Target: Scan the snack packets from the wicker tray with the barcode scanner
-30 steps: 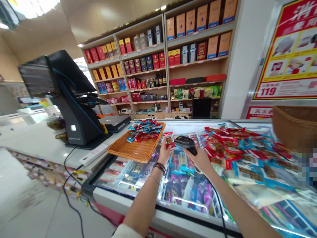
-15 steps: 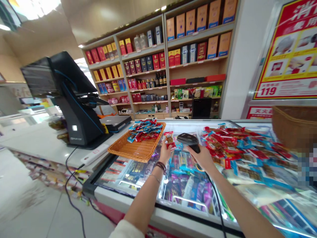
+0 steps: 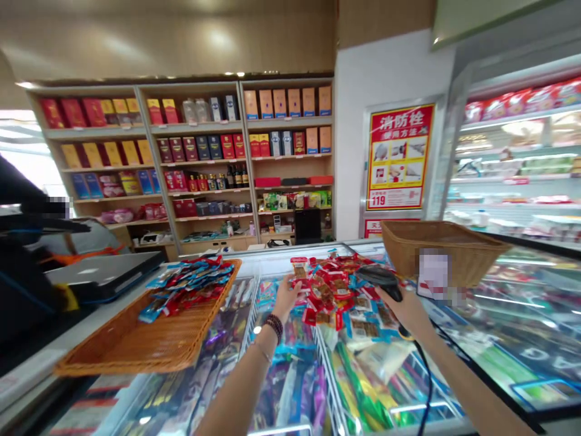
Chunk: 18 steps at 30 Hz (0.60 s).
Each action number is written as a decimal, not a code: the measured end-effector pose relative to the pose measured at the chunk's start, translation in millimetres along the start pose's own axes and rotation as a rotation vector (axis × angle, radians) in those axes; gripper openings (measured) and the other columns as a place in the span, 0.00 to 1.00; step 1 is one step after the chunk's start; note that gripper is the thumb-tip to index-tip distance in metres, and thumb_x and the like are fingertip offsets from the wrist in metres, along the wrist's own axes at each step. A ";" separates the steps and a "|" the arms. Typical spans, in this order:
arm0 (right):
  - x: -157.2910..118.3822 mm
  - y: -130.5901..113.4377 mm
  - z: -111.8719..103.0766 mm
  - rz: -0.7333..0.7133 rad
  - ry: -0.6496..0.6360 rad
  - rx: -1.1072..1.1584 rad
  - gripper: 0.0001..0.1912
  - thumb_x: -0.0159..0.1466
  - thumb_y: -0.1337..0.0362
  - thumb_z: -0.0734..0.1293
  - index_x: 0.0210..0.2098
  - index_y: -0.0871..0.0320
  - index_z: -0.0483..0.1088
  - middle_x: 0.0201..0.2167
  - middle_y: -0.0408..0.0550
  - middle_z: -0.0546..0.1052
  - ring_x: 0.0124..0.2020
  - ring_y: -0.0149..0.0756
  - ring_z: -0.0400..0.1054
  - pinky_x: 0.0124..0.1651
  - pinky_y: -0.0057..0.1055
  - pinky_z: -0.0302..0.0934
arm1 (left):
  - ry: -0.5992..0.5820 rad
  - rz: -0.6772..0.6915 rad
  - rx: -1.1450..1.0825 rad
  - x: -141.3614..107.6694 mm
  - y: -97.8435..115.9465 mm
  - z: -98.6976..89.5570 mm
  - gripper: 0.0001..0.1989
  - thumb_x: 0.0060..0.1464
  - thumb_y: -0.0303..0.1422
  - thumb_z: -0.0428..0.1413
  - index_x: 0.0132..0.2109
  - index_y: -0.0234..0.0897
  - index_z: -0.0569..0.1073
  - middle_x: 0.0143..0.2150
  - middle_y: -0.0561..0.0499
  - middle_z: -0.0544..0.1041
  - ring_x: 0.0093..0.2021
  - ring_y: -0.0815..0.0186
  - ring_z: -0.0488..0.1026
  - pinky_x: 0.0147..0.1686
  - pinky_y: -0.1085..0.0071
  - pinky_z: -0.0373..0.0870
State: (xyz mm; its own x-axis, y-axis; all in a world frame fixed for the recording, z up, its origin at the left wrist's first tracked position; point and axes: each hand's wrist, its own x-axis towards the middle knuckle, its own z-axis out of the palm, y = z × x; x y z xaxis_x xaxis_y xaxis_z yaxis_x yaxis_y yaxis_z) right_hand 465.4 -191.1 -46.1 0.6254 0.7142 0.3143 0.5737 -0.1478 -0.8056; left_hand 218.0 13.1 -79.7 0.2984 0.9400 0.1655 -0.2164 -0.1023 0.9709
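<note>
A small red snack packet [image 3: 299,270] with a see-through window is held upright in the fingers of my left hand [image 3: 287,298]. My right hand [image 3: 405,309] grips a black barcode scanner [image 3: 379,277], its head pointing left over the loose packets. Between and below the hands, a pile of red and blue snack packets [image 3: 338,289] lies on the glass freezer top. Left of my left hand is a shallow orange wicker basket [image 3: 149,339], with more red and blue packets [image 3: 193,284] heaped at its far end.
A tall brown wicker basket [image 3: 440,242] stands behind my right hand. The scanner's black cable [image 3: 426,387] hangs toward me. At the far left are a dark till [image 3: 27,260] and a flat grey device [image 3: 109,275]. Shelves of boxed goods [image 3: 200,175] line the back wall.
The view has swung to the right. My left hand, still holding the packet, and my right hand with the scanner have moved from left of the loose pile to over it.
</note>
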 end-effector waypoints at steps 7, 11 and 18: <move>-7.9 18.7 -35.7 0.040 0.091 -0.122 0.23 0.58 0.41 0.60 0.20 0.53 0.63 0.09 0.44 0.67 0.15 0.39 0.66 0.25 0.33 0.58 | -0.312 0.043 -0.118 5.5 11.5 89.0 0.33 0.46 0.28 0.67 0.60 0.40 0.68 0.53 0.42 0.76 0.45 0.63 0.79 0.52 0.61 0.73; -11.6 14.9 -26.8 0.039 0.101 -0.115 0.22 0.57 0.40 0.61 0.22 0.52 0.64 0.11 0.44 0.68 0.16 0.40 0.67 0.24 0.33 0.57 | -0.218 0.095 -0.123 1.4 13.7 82.2 0.40 0.43 0.27 0.67 0.64 0.44 0.64 0.68 0.40 0.64 0.58 0.58 0.72 0.55 0.62 0.71; -10.2 -23.5 32.4 -0.053 -0.004 -0.012 0.21 0.58 0.41 0.62 0.22 0.52 0.63 0.11 0.43 0.68 0.16 0.39 0.67 0.26 0.33 0.59 | 0.064 0.238 0.269 4.8 25.7 -47.4 0.23 0.47 0.26 0.62 0.53 0.35 0.73 0.58 0.38 0.72 0.49 0.61 0.76 0.53 0.60 0.72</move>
State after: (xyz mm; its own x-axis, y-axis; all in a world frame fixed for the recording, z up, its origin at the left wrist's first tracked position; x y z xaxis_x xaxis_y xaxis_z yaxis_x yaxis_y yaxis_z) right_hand 428.4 -172.7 -46.6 0.5917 0.7240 0.3546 0.6126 -0.1179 -0.7815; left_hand 169.9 30.4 -62.2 0.2083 0.8973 0.3891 -0.0175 -0.3944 0.9188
